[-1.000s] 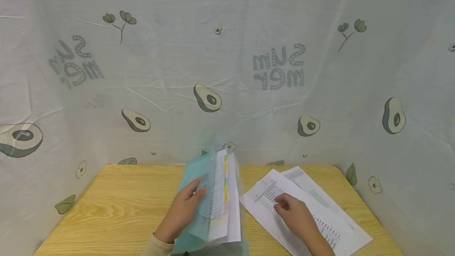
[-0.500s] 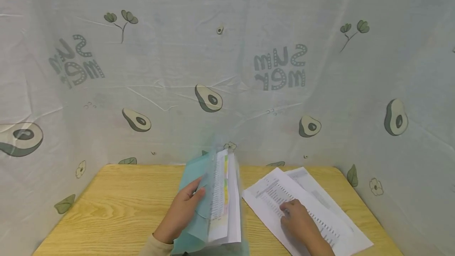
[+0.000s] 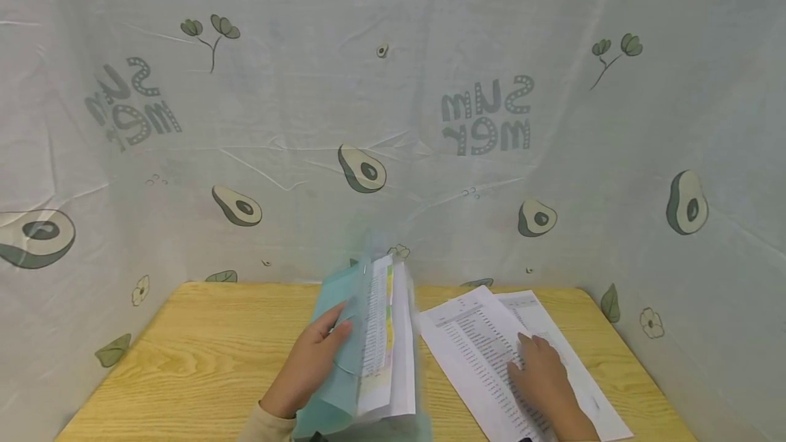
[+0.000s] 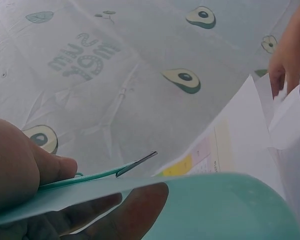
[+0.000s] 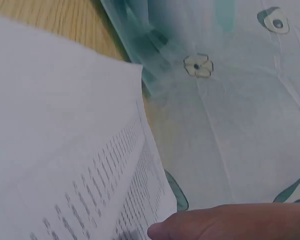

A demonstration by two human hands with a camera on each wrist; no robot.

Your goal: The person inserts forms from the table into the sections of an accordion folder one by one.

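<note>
My left hand (image 3: 316,353) holds the front cover of a teal plastic folder (image 3: 334,299), thumb on one face and fingers on the other, as the left wrist view shows. The folder stands partly open on its edge, with printed sheets (image 3: 382,333) inside, some with yellow and green bands. An elastic cord with a metal tip (image 4: 137,164) lies along the cover's edge. My right hand (image 3: 543,374) is on a loose printed sheet (image 3: 467,340), fingers extended over its rows of text. Beneath that sheet, a second printed sheet (image 3: 546,322) sticks out to the right.
The folder and loose sheets lie on a wooden table (image 3: 202,360). A pale curtain (image 3: 295,101) with avocado prints hangs behind the table and along both sides. The folder's upper end reaches close to the curtain.
My right hand has moved right across the loose sheets, its fingers spreading out from a curl. The top sheet has turned slightly, and the lower one has shifted. My left hand and the folder stay nearly still.
</note>
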